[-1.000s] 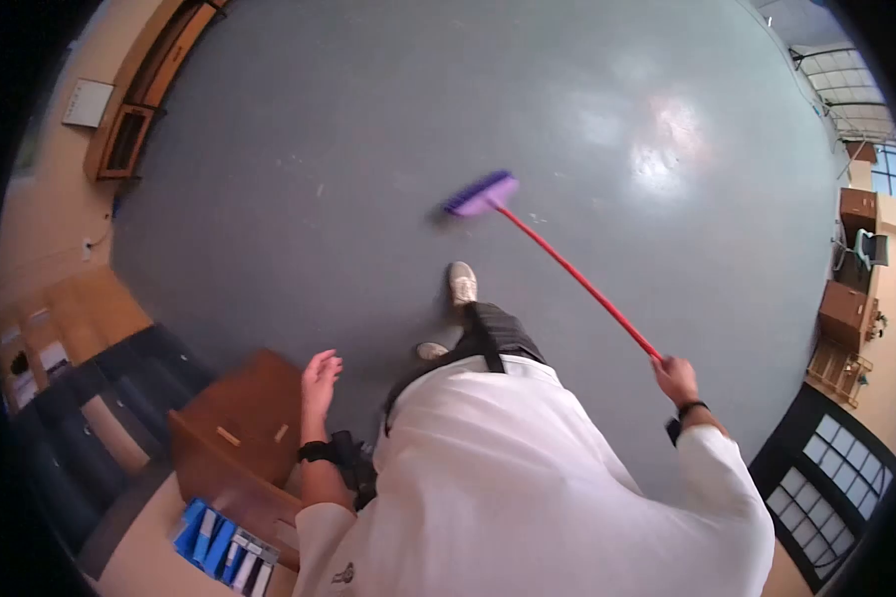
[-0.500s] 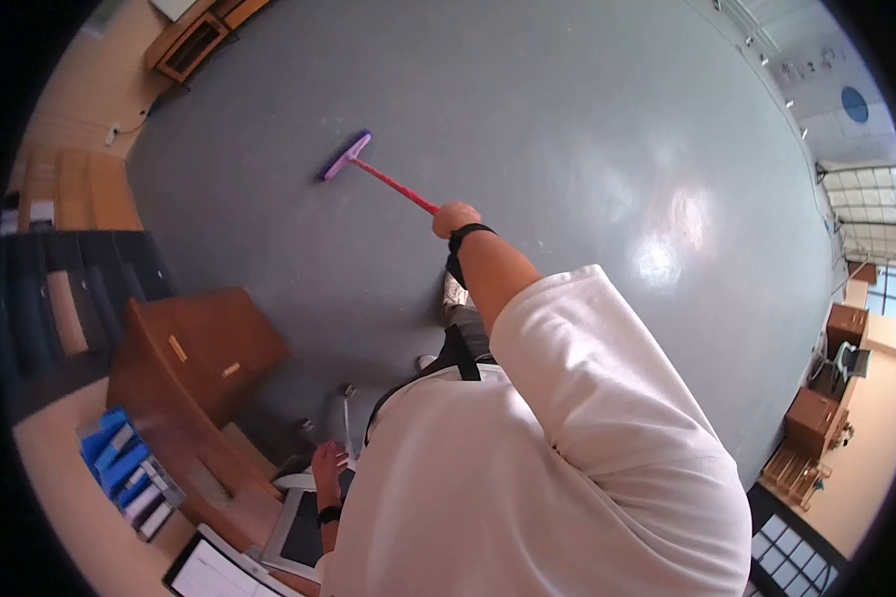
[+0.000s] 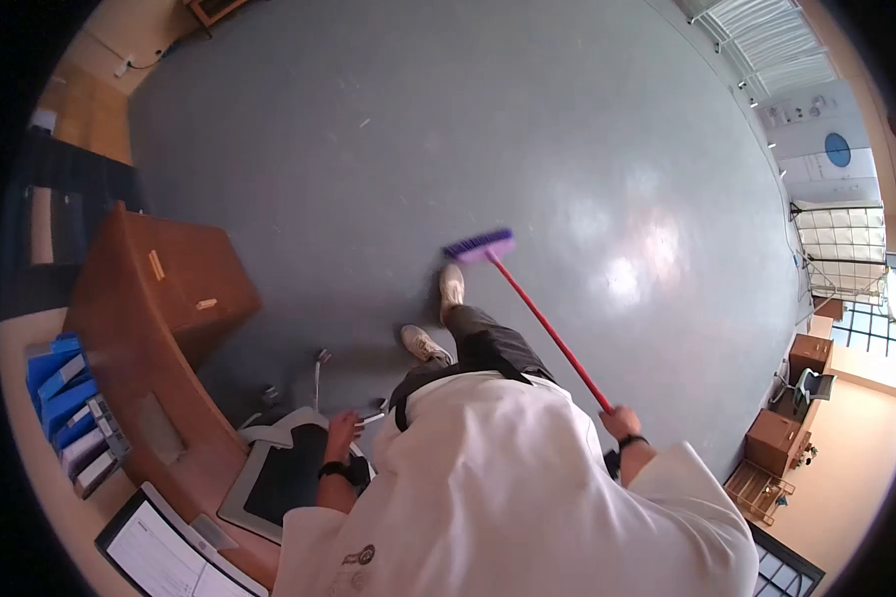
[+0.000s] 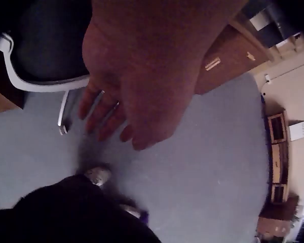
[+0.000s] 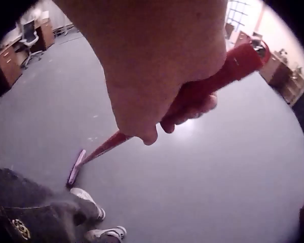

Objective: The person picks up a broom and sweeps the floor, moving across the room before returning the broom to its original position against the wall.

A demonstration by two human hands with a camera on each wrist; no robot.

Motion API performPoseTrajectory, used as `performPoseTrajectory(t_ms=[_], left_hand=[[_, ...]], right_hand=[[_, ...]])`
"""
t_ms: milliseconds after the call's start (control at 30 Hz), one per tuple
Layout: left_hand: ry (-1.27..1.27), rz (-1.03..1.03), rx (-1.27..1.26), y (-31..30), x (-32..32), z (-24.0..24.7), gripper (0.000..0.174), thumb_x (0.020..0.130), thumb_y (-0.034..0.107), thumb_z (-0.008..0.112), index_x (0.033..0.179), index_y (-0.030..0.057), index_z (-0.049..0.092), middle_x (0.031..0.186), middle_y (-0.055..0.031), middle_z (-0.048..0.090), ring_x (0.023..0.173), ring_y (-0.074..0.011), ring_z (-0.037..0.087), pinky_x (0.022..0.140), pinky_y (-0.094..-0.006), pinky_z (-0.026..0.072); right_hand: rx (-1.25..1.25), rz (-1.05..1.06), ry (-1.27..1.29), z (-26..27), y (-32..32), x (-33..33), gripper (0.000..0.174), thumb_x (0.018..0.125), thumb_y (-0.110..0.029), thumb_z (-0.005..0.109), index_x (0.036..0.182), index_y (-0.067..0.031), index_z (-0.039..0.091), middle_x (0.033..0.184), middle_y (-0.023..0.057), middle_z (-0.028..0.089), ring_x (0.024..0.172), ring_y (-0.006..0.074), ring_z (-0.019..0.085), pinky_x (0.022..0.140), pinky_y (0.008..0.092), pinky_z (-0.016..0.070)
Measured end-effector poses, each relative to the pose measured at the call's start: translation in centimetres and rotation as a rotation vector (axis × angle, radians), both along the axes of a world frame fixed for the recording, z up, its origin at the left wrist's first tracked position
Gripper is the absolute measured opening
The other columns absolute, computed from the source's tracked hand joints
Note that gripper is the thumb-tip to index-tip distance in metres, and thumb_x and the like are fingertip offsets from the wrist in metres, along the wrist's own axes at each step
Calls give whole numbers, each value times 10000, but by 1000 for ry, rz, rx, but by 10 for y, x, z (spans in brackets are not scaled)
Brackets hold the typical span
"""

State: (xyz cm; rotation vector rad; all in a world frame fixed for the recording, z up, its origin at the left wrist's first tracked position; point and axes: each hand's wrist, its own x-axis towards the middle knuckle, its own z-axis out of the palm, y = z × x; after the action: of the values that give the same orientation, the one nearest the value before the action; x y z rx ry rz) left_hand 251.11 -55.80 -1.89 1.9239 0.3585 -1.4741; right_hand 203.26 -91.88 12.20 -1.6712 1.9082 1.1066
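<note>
My right hand (image 3: 622,422) grips the red handle of a broom (image 3: 548,326) near its top end. In the right wrist view the fingers wrap round the handle (image 5: 207,83), and its end sticks out past the hand. The broom's pinkish-purple head (image 3: 480,247), with dark purple bristles, is down at the grey floor, right by the toe of one shoe (image 3: 452,286). My left hand (image 3: 342,434) hangs beside an office chair (image 3: 287,476). Its fingers (image 4: 107,121) are loosely bent and hold nothing in the left wrist view.
A brown wooden desk (image 3: 119,328) curves along the left, with blue binders (image 3: 65,383) and a monitor (image 3: 159,552) on it. The chair's base (image 3: 318,383) reaches onto the floor near my feet. Far right stand a partition screen (image 3: 838,249) and brown cabinets (image 3: 772,438).
My right hand has swung forward and left with the broom, then back right, bringing the broom head close to my feet. I have moved so that the desk and chair are nearer.
</note>
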Motion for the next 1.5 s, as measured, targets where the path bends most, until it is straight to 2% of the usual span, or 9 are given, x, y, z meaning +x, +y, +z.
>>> performPoseTrajectory(t_ms=[233, 467, 667, 767, 833, 967, 1067, 1167, 1500], left_hand=[[-289, 175, -304, -78, 19, 11, 241, 854, 277, 550, 979, 71, 558, 842, -52, 617, 702, -110, 576, 559, -238, 440], [-446, 199, -351, -48, -30, 36, 224, 845, 247, 555, 964, 58, 575, 827, -49, 615, 718, -125, 576, 593, -254, 450], [-530, 235, -134, 6, -127, 61, 266, 840, 233, 552, 982, 9, 570, 799, -63, 613, 692, -121, 563, 594, -265, 450], [-590, 200, -99, 46, -196, 50, 240, 842, 201, 534, 976, 5, 569, 795, -53, 612, 693, -120, 563, 590, -254, 452], [-442, 286, 10, 43, -234, 83, 203, 840, 159, 516, 972, 16, 574, 804, -48, 612, 695, -125, 565, 593, -251, 458], [-282, 343, -237, 149, -346, -12, 204, 828, 163, 523, 974, 29, 572, 858, -72, 611, 751, -161, 588, 646, -275, 475], [-77, 341, 212, 60, -352, 114, 251, 832, 233, 530, 973, 28, 564, 871, -92, 612, 778, -186, 596, 679, -296, 480], [38, 410, 178, 102, -372, 56, 291, 833, 285, 529, 972, 31, 562, 866, -106, 613, 773, -202, 598, 690, -319, 484], [-358, 179, -133, -18, -287, 54, 228, 838, 203, 548, 1007, 51, 566, 829, -51, 617, 710, -125, 587, 597, -248, 462]], right_hand=[[-251, 111, 83, 62, 10, -29, 349, 680, -339, 606, 797, -14, 657, 781, 212, 618, 793, 359, 601, 734, 415, 478], [-171, 345, -226, -28, -96, 56, 436, 745, -441, 547, 786, -19, 652, 770, 205, 616, 791, 351, 599, 725, 435, 467], [85, 1318, -604, -173, -158, 287, 304, 854, -284, 404, 814, -52, 595, 760, 133, 614, 743, 326, 599, 648, 452, 482], [302, 672, -545, -133, -116, 376, 284, 826, -231, 426, 932, -57, 623, 897, 163, 626, 839, 297, 613, 709, 396, 503], [247, 737, -591, -127, -95, 374, 291, 818, -224, 430, 969, -61, 617, 945, 166, 617, 883, 291, 605, 741, 384, 497], [172, 852, -502, -119, -90, 280, 295, 788, -194, 477, 1021, -58, 596, 1054, 118, 595, 969, 267, 582, 807, 377, 477], [122, 1024, -443, -189, -120, 145, 242, 801, -222, 494, 987, -90, 573, 997, 102, 607, 920, 254, 599, 763, 376, 492], [116, 1083, -344, -151, -141, 3, 260, 832, -302, 490, 975, -85, 502, 894, 89, 618, 824, 244, 617, 680, 384, 494], [13, 304, 121, -4, -89, -299, 278, 722, -289, 553, 893, -92, 648, 890, 118, 630, 840, 271, 609, 737, 372, 481]])
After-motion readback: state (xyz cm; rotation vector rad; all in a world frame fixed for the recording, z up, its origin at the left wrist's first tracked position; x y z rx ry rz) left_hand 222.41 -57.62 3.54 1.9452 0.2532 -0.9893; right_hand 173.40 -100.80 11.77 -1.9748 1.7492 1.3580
